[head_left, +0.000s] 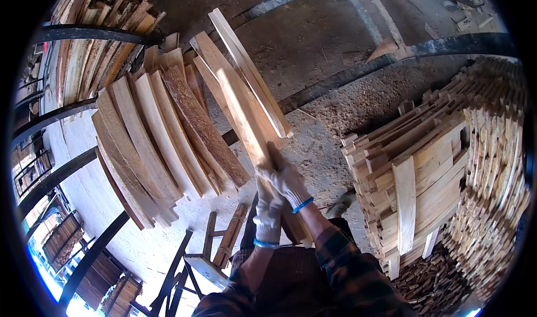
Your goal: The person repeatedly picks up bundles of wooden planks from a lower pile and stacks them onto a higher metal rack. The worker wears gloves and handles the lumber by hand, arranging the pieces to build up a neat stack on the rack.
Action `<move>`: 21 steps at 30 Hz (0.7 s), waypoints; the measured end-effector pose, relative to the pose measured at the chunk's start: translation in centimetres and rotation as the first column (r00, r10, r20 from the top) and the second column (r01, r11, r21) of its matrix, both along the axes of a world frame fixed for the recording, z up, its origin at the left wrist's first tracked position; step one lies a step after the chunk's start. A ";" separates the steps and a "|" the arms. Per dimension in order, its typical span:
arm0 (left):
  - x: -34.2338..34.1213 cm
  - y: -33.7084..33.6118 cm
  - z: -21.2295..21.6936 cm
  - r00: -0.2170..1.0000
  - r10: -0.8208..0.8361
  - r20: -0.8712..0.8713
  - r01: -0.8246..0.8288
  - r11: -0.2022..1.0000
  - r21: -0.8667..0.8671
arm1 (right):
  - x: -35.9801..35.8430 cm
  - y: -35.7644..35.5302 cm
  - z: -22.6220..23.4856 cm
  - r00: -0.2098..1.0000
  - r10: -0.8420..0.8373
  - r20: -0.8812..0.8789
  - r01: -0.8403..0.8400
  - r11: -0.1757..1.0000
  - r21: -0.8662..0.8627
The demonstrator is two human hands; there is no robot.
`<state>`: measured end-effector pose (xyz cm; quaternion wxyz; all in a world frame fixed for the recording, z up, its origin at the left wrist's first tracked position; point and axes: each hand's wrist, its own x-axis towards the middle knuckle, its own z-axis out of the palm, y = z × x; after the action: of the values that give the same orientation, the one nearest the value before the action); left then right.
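My left hand (268,219), in a white knit glove with a blue cuff, is closed round the near end of a long pale wooden board (243,113). Just ahead of it, my right hand (289,184), gloved the same way, grips the board's right side. The board points away from me, slightly to the left. Under and beside it lie other planks, among them a narrow pale one (251,73) at its right. My fingers are partly hidden by the gloves' folds and by shadow.
Several bark-edged boards (148,132) lie over dark metal rails (72,166) at the left. More rough boards (92,54) are piled at the far left. On the right stands a tall stack of cut slats (403,166). Sawdust (369,104) covers the floor; a wooden stool (207,266) stands near my left arm.
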<state>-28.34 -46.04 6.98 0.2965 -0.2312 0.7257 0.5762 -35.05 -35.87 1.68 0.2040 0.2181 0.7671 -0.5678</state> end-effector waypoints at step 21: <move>6.4 33.1 5.5 0.176 -0.693 -0.699 0.594 0.641 -0.486 | 25.2 42.6 17.3 0.974 -0.220 -0.046 0.213 0.836 0.506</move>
<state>-21.96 -12.93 12.52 0.1055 0.3928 0.8254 0.3915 -9.84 6.74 19.02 0.0794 0.3534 0.8582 -0.3636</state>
